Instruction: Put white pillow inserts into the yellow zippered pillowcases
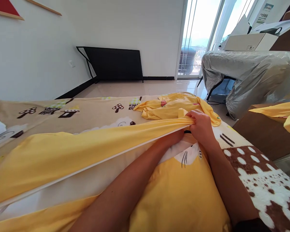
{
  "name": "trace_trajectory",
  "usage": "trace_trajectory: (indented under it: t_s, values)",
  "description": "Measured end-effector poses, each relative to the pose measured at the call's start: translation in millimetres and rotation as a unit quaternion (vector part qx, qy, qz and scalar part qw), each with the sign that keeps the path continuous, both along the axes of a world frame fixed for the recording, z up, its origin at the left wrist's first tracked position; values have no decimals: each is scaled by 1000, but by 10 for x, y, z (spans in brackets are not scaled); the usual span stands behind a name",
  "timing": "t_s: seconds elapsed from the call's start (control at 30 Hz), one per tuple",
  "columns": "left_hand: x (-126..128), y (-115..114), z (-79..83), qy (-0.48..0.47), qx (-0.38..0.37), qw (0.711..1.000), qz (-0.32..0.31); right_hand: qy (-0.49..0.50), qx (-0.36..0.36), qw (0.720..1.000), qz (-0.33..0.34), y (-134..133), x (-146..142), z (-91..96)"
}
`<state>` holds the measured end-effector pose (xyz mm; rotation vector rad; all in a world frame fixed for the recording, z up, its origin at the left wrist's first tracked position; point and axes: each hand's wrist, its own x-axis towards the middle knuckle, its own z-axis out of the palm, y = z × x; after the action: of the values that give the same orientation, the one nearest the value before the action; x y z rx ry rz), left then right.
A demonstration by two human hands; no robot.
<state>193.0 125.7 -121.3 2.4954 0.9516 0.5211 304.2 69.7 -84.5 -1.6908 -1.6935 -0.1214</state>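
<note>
A long yellow fabric cover (87,141) with a white inner side and a pale hem stretches across the bed from the lower left. My right hand (200,124) is closed around its gathered upper edge and pulls the cloth taut. My left hand (178,137) reaches inside the opening, its fingers hidden behind the cloth and my right hand. Below my forearms lies more yellow cloth (181,193) with a white patch and black whisker lines. Just beyond my right hand, a crumpled yellow cloth (169,104) with small red prints rests on the bed.
Under the cloth is a beige, brown and white patterned blanket (263,180). A black folded panel (113,64) leans against the far wall. To the right stand a plastic-wrapped piece of furniture (246,67), a white box (251,42) and a brown surface (263,135) with yellow cloth.
</note>
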Motion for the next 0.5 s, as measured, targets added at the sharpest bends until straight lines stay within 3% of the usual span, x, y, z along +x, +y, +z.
trace_trajectory:
  t_s: [0.23, 0.5]
  values:
    - [30, 63, -35, -4, -19, 1000, 14, 68, -2, 995, 74, 37, -2, -16]
    - [-62, -15, -34, -37, -4, 999, -5, 66, -33, 994, 77, 65, 19, -18]
